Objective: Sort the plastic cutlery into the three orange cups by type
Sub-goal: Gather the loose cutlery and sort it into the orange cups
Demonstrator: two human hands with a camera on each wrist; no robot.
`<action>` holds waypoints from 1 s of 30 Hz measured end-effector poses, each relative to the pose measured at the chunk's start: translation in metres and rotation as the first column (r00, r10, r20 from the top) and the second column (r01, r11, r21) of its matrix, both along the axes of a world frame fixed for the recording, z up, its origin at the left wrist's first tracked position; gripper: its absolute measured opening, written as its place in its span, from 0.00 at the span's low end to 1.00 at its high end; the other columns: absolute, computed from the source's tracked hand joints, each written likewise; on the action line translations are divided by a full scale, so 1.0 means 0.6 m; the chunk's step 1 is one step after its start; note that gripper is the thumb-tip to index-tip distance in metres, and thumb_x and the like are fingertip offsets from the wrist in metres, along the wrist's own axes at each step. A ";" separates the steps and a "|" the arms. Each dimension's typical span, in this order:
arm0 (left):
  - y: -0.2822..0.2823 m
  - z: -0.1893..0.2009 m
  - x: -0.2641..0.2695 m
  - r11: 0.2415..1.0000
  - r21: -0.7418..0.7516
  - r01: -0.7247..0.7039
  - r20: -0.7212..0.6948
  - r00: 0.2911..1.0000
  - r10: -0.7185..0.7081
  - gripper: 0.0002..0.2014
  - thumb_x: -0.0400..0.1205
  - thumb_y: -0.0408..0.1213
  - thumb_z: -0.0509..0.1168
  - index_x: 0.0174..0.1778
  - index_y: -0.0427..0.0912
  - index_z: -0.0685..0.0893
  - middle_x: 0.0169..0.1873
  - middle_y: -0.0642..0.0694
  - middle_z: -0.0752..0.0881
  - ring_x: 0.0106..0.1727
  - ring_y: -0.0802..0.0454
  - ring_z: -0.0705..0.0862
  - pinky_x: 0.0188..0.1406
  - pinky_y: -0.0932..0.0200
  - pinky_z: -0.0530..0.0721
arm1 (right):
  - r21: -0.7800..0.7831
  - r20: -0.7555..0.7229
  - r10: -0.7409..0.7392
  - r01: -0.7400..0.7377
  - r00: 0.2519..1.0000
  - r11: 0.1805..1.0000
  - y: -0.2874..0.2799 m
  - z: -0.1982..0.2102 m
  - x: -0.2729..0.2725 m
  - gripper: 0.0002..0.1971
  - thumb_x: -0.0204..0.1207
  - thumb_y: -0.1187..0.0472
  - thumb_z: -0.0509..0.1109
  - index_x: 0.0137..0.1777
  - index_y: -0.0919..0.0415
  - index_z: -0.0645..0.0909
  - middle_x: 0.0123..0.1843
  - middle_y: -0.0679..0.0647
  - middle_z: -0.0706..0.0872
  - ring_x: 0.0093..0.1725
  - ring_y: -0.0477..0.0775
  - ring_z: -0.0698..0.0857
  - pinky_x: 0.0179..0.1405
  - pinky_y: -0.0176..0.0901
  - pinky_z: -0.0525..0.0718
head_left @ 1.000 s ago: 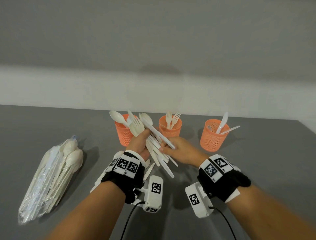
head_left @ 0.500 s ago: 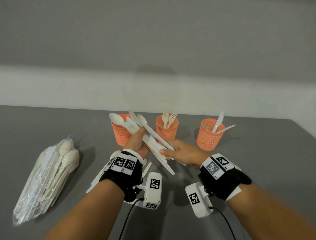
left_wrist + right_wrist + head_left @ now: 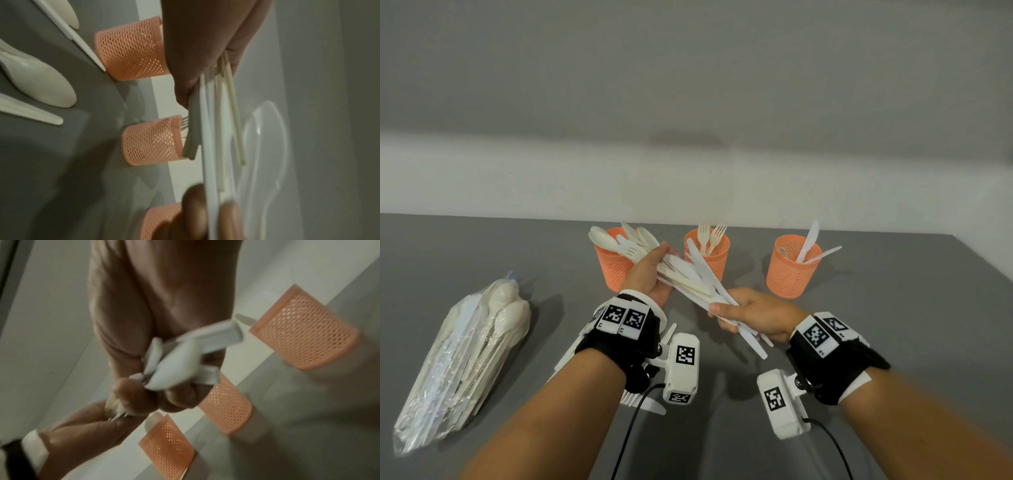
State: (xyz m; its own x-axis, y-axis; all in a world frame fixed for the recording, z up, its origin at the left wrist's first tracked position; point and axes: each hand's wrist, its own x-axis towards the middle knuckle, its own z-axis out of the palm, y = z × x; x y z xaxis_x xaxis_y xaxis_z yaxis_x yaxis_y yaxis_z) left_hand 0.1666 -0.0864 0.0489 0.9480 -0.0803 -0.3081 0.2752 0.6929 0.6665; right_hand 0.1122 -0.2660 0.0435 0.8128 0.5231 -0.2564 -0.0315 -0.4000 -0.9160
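Three orange mesh cups stand in a row at the back. The left cup [image 3: 610, 270] sits behind my left hand [image 3: 649, 274]. Two forks stand in the middle cup [image 3: 717, 255], and white knives lean in the right cup [image 3: 787, 270]. My left hand grips a fanned bundle of white cutlery [image 3: 688, 279] near its spoon and fork heads. Further down the bundle, my right hand [image 3: 751, 313] grips several long handles [image 3: 185, 356]. The bundle [image 3: 205, 129] is lifted off the table, in front of the left and middle cups.
A clear bag of white cutlery [image 3: 465, 359] lies on the grey table [image 3: 893, 325] at the left. Loose pieces [image 3: 643, 406] lie under my left wrist, and a spoon [image 3: 41, 81] lies near the cups. The table's right edge runs beyond the right cup.
My right hand has drawn back toward me and to the right, sliding down the handles. The bundle has fanned out and stretches between both hands. My left hand stays in place.
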 end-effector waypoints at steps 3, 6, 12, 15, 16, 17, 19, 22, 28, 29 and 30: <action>0.011 0.001 0.007 0.994 -0.053 -0.097 -0.016 0.995 0.096 0.13 0.84 0.31 0.58 0.32 0.39 0.73 0.20 0.48 0.78 0.20 0.57 0.81 0.31 0.62 0.85 | 0.004 -0.034 0.022 -0.021 0.999 1.000 -0.033 -0.001 -0.006 0.13 0.84 0.59 0.57 0.36 0.57 0.73 0.26 0.49 0.72 0.26 0.44 0.68 0.31 0.36 0.69; 0.015 0.000 0.012 0.993 -0.038 -0.110 0.000 0.994 0.110 0.13 0.84 0.32 0.57 0.32 0.40 0.72 0.22 0.49 0.76 0.19 0.59 0.79 0.37 0.59 0.81 | -0.049 -0.031 0.032 -0.033 0.999 0.998 -0.054 -0.008 -0.014 0.14 0.84 0.60 0.56 0.37 0.64 0.72 0.28 0.50 0.75 0.26 0.41 0.72 0.29 0.28 0.72; -0.017 -0.010 0.008 0.996 -0.030 -0.084 0.006 0.996 0.084 0.11 0.83 0.29 0.60 0.33 0.38 0.75 0.23 0.46 0.79 0.20 0.57 0.82 0.29 0.61 0.86 | 0.140 -0.162 0.005 0.018 0.987 0.990 -0.026 -0.023 -0.010 0.05 0.83 0.63 0.58 0.53 0.63 0.74 0.30 0.50 0.79 0.28 0.43 0.80 0.34 0.33 0.83; -0.018 -0.009 0.011 0.996 0.018 -0.086 0.064 0.994 0.085 0.12 0.83 0.29 0.59 0.33 0.38 0.75 0.18 0.49 0.81 0.20 0.58 0.82 0.29 0.64 0.85 | 0.256 -0.260 0.017 0.052 0.966 0.965 -0.029 -0.026 -0.012 0.05 0.78 0.63 0.64 0.50 0.64 0.74 0.30 0.50 0.82 0.25 0.46 0.81 0.27 0.37 0.83; -0.013 -0.006 0.015 0.995 0.014 -0.100 0.080 0.992 0.099 0.11 0.83 0.30 0.59 0.33 0.38 0.75 0.18 0.50 0.80 0.21 0.59 0.81 0.29 0.64 0.85 | 0.260 -0.272 0.026 0.047 0.962 0.964 -0.037 -0.026 -0.011 0.05 0.75 0.63 0.65 0.48 0.63 0.74 0.30 0.50 0.83 0.24 0.46 0.79 0.24 0.36 0.81; -0.005 -0.005 0.022 0.993 0.008 -0.115 0.089 0.989 0.114 0.11 0.83 0.30 0.59 0.34 0.39 0.75 0.19 0.49 0.80 0.22 0.59 0.81 0.31 0.63 0.85 | 0.258 -0.279 0.030 0.044 0.960 0.965 -0.048 -0.027 -0.012 0.05 0.74 0.63 0.65 0.47 0.62 0.73 0.30 0.49 0.83 0.22 0.45 0.77 0.22 0.35 0.78; 0.019 -0.007 0.038 0.990 -0.004 -0.139 0.083 0.987 0.139 0.12 0.83 0.32 0.60 0.33 0.41 0.75 0.25 0.49 0.77 0.25 0.58 0.80 0.35 0.60 0.84 | 0.238 -0.268 0.005 0.061 0.963 0.969 -0.075 -0.029 -0.013 0.05 0.76 0.65 0.64 0.50 0.62 0.75 0.28 0.47 0.80 0.22 0.42 0.73 0.22 0.32 0.74; 0.046 -0.018 0.052 0.991 -0.007 -0.136 0.072 0.988 0.136 0.10 0.82 0.34 0.61 0.34 0.44 0.74 0.30 0.50 0.75 0.29 0.56 0.79 0.31 0.60 0.85 | 0.187 -0.170 -0.198 0.229 0.965 0.955 -0.111 -0.015 -0.004 0.04 0.80 0.62 0.64 0.52 0.59 0.79 0.26 0.47 0.70 0.22 0.41 0.68 0.22 0.31 0.69; -0.008 -0.016 -0.001 0.986 0.117 0.117 0.103 0.986 -0.130 0.13 0.84 0.39 0.59 0.33 0.43 0.77 0.19 0.54 0.81 0.21 0.59 0.81 0.27 0.65 0.85 | 0.335 0.336 -0.708 0.624 0.621 0.706 -0.120 0.081 0.063 0.13 0.82 0.52 0.59 0.36 0.53 0.71 0.26 0.50 0.70 0.23 0.43 0.71 0.30 0.33 0.75; -0.016 -0.019 -0.008 0.980 0.116 0.164 0.109 0.978 -0.176 0.12 0.84 0.40 0.58 0.34 0.43 0.77 0.20 0.53 0.80 0.21 0.59 0.80 0.26 0.64 0.83 | 0.381 0.369 -0.755 0.652 0.543 0.655 -0.124 0.094 0.078 0.11 0.83 0.54 0.58 0.38 0.52 0.72 0.28 0.50 0.70 0.25 0.42 0.72 0.30 0.31 0.74; -0.023 -0.022 -0.016 0.972 0.120 0.203 0.109 0.970 -0.216 0.11 0.83 0.40 0.58 0.35 0.43 0.77 0.21 0.53 0.80 0.21 0.58 0.79 0.25 0.64 0.82 | 0.412 0.398 -0.779 0.664 0.484 0.623 -0.131 0.103 0.092 0.10 0.83 0.55 0.58 0.39 0.51 0.72 0.29 0.50 0.71 0.27 0.43 0.72 0.32 0.32 0.73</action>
State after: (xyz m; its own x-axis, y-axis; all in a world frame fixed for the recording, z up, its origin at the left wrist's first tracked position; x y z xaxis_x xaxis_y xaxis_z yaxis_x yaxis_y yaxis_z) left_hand 0.1573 -0.1002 0.0355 0.9441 -0.2537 -0.2107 0.3201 0.5511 0.7706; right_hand 0.1675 -0.3443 0.1051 0.8870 -0.3241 0.3290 0.2405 -0.2840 -0.9282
